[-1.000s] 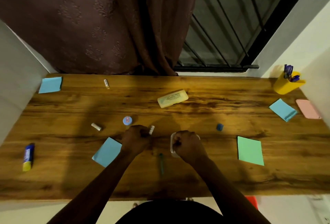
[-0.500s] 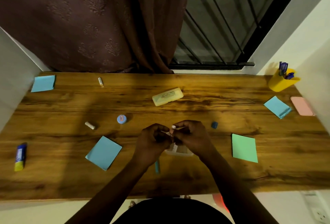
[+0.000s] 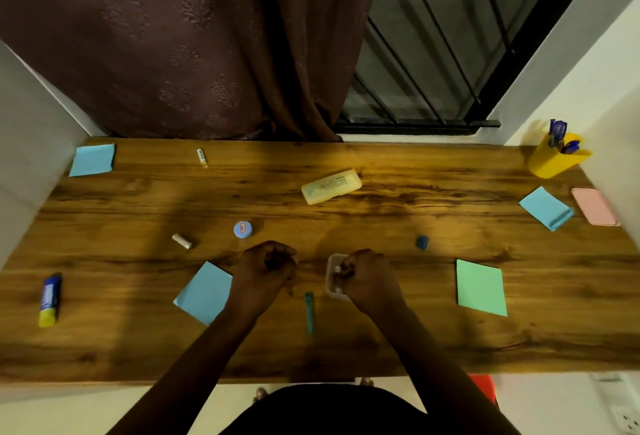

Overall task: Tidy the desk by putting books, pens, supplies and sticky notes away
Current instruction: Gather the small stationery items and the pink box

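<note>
Teal plastic pen [image 3: 309, 311] lies nearest. Beyond, the right hand [image 3: 367, 278] pinches a small white stub [image 3: 337, 269] over the clear plastic box [image 3: 331, 261] — lower it flat. The left hand [image 3: 266, 271] is curled, contents untellable — let it steady the box.

Both arms are out in front, bare, coming up from the bottom corners and angling in toward each other. The left forearm [image 3: 194, 358] leans in to the right and the right forearm [image 3: 429, 348] leans in to the left. The left hand [image 3: 266, 268] is knuckles up, fingers curled into a loose fist with a dark hollow in the middle. The right hand [image 3: 369, 278] sits beside it, a little apart, also knuckles up, its fingers curled round the small clear box [image 3: 329, 275]
</note>
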{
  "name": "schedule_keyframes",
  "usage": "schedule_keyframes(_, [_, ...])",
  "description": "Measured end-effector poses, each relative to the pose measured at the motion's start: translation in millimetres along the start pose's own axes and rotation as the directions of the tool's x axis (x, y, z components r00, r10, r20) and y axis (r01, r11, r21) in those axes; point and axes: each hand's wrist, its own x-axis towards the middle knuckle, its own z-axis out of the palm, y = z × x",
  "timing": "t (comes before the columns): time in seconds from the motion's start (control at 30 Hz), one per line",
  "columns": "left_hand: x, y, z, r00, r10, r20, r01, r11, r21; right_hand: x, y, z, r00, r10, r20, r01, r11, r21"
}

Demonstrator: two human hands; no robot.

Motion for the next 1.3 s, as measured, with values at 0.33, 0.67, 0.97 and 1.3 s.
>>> schedule_keyframes(0.33, [6.3, -18.5, -8.4, 1.000, 0.027, -0.001, -0.027, 1.000, 0.008, 8.9, -2.3, 7.6, 0.996, -0.041, 0.082, 0.046, 0.997, -0.061])
schedule_keyframes(0.67, [13.8, -27.7, -42.1, 0.987, 0.003, -0.163, -0.005, 1.000, -0.008, 5.0, -7.7, -8.9, 0.989, -0.140, 0.053, 0.140, 0.990, 0.017])
schedule_keyframes(0.97, [59.4, -67.6, -126.9, 0.881, -0.113, -0.458, 0.190, 0.974, 0.124, 5.2, -52.3, -18.2, 0.983, -0.185, -0.002, 0.184, 0.977, 0.112])
schedule_keyframes(1.3, [98.1, -86.4, -158.4, 0.889, -0.123, -0.441, 0.311, 0.869, 0.384, 17.5, -111.9, 11.2, 0.972, -0.227, 0.067, 0.220, 0.971, 0.098])
